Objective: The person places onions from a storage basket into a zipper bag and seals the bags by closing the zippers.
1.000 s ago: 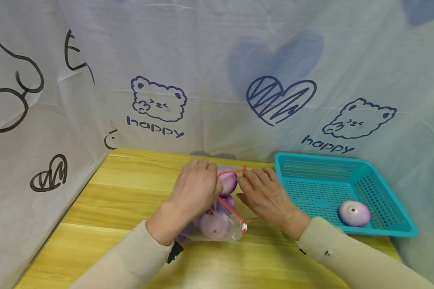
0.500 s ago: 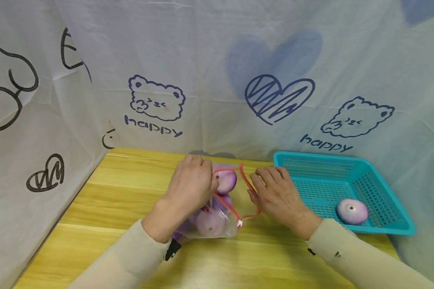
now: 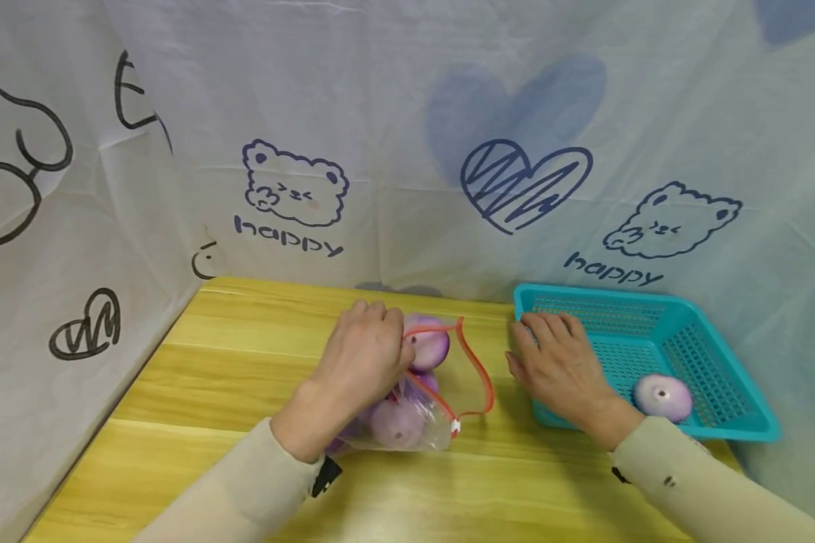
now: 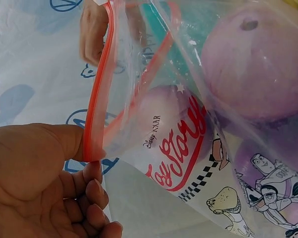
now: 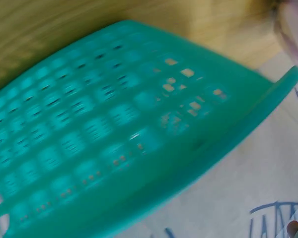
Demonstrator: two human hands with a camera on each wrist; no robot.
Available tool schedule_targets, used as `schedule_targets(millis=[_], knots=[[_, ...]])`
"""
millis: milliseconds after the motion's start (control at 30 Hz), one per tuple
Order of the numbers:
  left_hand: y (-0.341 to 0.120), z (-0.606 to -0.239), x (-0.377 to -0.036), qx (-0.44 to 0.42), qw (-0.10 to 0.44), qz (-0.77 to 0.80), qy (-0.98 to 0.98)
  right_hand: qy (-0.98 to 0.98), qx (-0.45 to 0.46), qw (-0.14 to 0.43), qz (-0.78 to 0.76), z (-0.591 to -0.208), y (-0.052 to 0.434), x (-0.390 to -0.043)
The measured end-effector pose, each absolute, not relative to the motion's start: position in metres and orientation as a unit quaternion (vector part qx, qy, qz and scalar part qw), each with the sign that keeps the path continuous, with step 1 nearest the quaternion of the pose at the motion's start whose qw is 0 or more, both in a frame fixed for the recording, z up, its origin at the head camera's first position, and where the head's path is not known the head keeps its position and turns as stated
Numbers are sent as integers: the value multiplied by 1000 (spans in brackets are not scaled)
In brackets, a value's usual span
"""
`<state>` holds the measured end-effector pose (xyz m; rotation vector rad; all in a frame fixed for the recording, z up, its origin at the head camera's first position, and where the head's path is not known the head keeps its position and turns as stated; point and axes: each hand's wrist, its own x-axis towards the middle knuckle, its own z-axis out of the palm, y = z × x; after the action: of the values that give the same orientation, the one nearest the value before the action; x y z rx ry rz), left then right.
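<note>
Your left hand holds the bag open; your right hand is over at the basket.

Your left hand (image 3: 364,356) pinches the red zip edge of the clear plastic bag (image 3: 417,392), thumb and fingers (image 4: 84,183) squeezed on the strip. The bag lies on the yellow wooden table (image 3: 231,377) with its mouth wide open toward the right. Round purple onions (image 3: 426,345) sit inside it, and you can see cartoon pictures printed on the bag. Your right hand (image 3: 562,367) is well apart from the bag, with loose, spread fingers resting at the near left corner of the teal basket (image 3: 720,377). One more purple onion (image 3: 662,397) lies in the basket, close to your right wrist.
</note>
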<state>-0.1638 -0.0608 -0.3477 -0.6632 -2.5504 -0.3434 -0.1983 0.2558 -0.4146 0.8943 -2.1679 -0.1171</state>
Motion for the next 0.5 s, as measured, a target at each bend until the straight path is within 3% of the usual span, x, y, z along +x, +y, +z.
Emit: schedule_targets(millis=[500], knots=[[-59, -347, -163, -235, 200, -130, -942, -897, 333, 270, -108, -414, 345, -190]])
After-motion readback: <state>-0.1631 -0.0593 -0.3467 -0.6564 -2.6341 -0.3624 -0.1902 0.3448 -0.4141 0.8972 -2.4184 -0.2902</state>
